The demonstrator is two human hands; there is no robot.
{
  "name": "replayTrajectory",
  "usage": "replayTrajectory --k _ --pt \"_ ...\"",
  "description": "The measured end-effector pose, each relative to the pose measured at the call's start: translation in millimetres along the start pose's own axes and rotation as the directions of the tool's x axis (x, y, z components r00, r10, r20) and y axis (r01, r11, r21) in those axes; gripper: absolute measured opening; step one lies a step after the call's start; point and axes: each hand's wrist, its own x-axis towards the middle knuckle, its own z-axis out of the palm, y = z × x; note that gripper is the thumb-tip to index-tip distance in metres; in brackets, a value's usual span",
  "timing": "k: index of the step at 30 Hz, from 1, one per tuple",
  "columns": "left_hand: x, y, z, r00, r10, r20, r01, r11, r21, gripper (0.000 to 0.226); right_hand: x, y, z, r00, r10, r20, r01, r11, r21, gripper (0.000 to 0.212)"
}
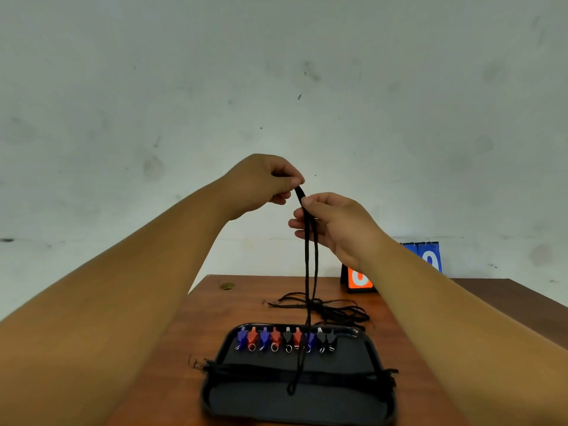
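Note:
I hold a black cord (308, 272) up high in front of the wall. My left hand (261, 182) pinches its top end between thumb and fingers. Just below and to the right, my right hand (335, 222) has its fingers curled round the two hanging strands. The doubled cord drops straight down, and its looped lower end dangles over a dark tray (378, 358). In the tray's far part stands a row of several small whistles (285, 338) in blue, red and black, each with a metal ring. A bundle of black cords (276, 372) lies across the tray's middle.
More loose black cords (338, 312) lie on the brown wooden table (172, 358) behind the tray. A flip scoreboard (359, 279) with orange and blue number cards stands at the table's back right. The wall is close behind the table.

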Motion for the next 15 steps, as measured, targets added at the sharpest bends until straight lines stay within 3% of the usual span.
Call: replayTrajectory --k 7,15 --pt "-12 -10 -14 1.000 -0.028 -0.008 0.027 0.998 -0.061 0.010 -6 -7 11 0.991 0.105 0.081 -0.113 0.989 0.096 0.021" --pt "-21 -15 -15 0.999 -0.037 -0.012 0.034 0.986 -0.164 0.013 -5 -4 16 0.992 0.122 0.026 -0.124 0.989 0.076 0.013"
